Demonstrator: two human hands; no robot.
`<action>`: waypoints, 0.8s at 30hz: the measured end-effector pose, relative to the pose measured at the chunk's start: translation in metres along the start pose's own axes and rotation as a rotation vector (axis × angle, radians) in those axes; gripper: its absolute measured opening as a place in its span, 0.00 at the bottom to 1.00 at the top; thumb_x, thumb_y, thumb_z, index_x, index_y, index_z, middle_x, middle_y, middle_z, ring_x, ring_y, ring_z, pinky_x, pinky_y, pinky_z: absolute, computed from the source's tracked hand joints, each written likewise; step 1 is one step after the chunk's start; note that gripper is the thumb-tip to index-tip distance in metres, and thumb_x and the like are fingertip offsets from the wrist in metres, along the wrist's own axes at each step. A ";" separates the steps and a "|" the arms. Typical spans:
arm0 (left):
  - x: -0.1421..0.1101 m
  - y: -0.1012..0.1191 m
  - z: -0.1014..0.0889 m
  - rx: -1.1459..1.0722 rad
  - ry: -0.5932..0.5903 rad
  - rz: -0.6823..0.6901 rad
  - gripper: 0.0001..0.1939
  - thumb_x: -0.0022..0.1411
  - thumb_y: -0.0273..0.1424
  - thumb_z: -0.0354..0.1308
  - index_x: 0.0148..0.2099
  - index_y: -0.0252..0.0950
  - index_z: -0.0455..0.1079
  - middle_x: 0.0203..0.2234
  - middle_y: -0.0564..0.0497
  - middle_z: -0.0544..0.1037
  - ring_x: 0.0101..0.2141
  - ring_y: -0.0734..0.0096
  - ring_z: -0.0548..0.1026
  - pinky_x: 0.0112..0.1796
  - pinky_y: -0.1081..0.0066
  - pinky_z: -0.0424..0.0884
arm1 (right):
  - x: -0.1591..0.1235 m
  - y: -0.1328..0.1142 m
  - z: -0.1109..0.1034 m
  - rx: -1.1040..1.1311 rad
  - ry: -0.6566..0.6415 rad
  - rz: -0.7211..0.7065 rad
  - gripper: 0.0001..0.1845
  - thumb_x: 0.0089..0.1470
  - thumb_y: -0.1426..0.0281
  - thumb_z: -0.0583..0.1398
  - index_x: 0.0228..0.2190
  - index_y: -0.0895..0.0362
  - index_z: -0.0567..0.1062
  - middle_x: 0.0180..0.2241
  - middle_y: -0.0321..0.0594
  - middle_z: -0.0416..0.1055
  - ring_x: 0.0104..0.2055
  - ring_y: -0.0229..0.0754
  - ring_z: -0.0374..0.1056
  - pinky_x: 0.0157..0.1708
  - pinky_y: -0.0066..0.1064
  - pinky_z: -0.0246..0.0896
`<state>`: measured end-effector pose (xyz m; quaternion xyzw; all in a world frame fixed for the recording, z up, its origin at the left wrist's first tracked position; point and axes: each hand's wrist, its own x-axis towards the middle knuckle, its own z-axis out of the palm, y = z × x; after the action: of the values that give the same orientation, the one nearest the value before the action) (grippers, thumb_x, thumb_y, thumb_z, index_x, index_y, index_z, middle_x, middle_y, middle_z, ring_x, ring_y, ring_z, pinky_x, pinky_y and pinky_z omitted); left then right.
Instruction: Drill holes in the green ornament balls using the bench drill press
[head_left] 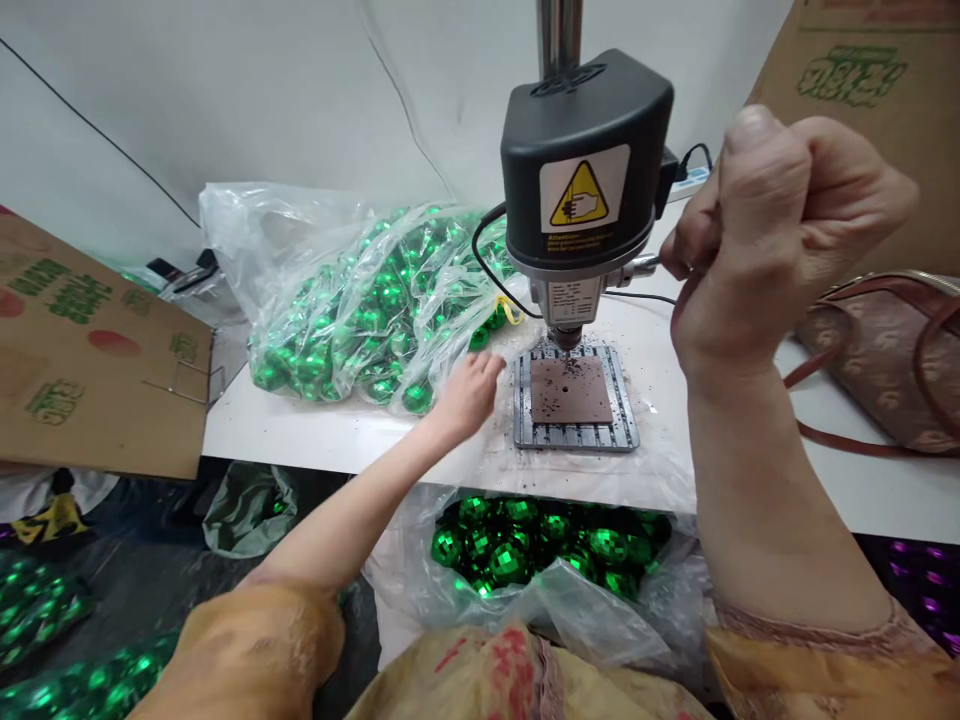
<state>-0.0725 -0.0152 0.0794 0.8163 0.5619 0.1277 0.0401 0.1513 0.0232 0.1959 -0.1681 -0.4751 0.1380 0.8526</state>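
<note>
My right hand (757, 230) is closed in a fist round the feed handle (641, 266) of a black benchtop drill press (585, 150). Below the chuck (568, 338), a brown square board (571, 392) with a small dark hole lies on the slotted metal base (577, 436), strewn with dark shavings. To the left of the base, my left hand (471, 392) has its fingers bent together, partly turned from view; what they hold, if anything, is hidden. Just beyond them, faceted green balls show at the mouth of a clear plastic bag (360, 310).
An open plastic bag of green mirrored balls (510, 560) hangs below the table's front edge. Cardboard boxes (97, 350) flank the table. A patterned handbag (885, 360) rests on the right. More bagged green balls (45, 600) lie at lower left. A black cable (487, 260) loops beside the drill.
</note>
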 end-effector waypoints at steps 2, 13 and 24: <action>0.043 -0.015 0.016 0.074 0.080 -0.172 0.19 0.54 0.12 0.52 0.44 0.36 0.70 0.44 0.39 0.73 0.49 0.49 0.72 0.48 0.57 0.68 | 0.000 0.000 -0.001 -0.032 0.001 0.016 0.23 0.57 0.73 0.59 0.15 0.54 0.56 0.12 0.28 0.52 0.15 0.27 0.47 0.20 0.30 0.39; 0.082 -0.035 0.023 -0.711 0.080 -0.382 0.17 0.57 0.29 0.63 0.50 0.37 0.71 0.38 0.46 0.77 0.43 0.55 0.77 0.46 0.54 0.76 | -0.003 0.000 -0.004 -0.062 -0.030 0.000 0.27 0.58 0.67 0.61 0.15 0.57 0.54 0.13 0.26 0.50 0.15 0.24 0.48 0.19 0.28 0.39; 0.031 0.011 0.034 -1.597 -0.025 -0.442 0.26 0.56 0.39 0.69 0.55 0.37 0.69 0.43 0.46 0.78 0.39 0.67 0.78 0.39 0.67 0.77 | -0.004 -0.002 -0.008 -0.111 -0.082 0.036 0.26 0.61 0.65 0.58 0.15 0.57 0.54 0.16 0.27 0.45 0.16 0.23 0.48 0.19 0.24 0.44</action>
<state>-0.0435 0.0119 0.0537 0.4142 0.4493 0.4683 0.6382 0.1564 0.0181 0.1898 -0.2181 -0.5134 0.1336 0.8192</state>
